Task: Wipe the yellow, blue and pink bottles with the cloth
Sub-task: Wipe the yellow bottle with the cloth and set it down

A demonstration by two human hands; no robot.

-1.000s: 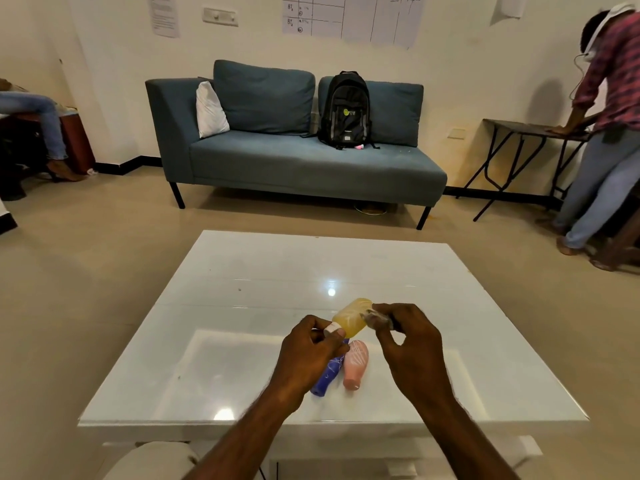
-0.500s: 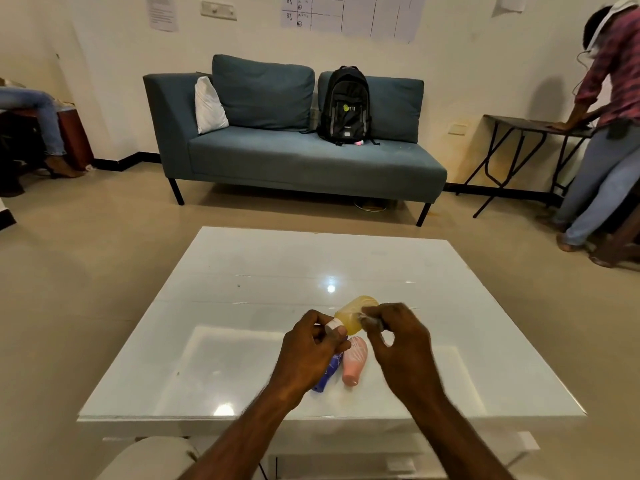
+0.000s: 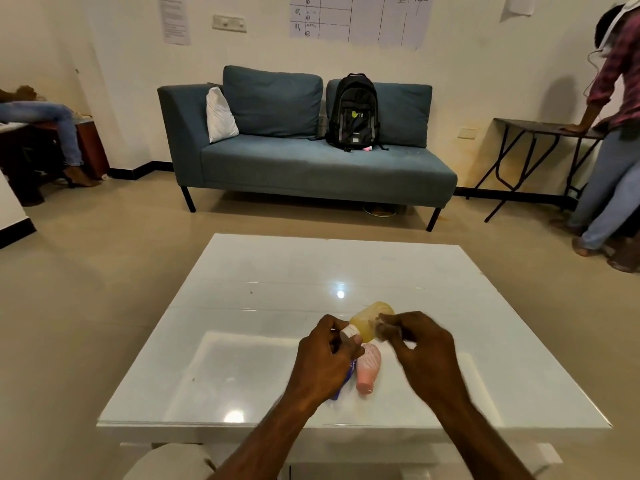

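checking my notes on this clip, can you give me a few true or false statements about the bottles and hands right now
1. The left hand holds the yellow bottle at its white cap end. True.
2. The pink bottle stands upright on the white table. False: it lies on its side.
3. The right hand presses a small cloth against the yellow bottle. True.
4. The blue bottle is lifted off the table. False: it lies on the table, mostly hidden under the left hand.

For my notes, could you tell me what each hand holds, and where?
The left hand pinches the yellow bottle at its white cap end; the right hand holds a small cloth against its body.
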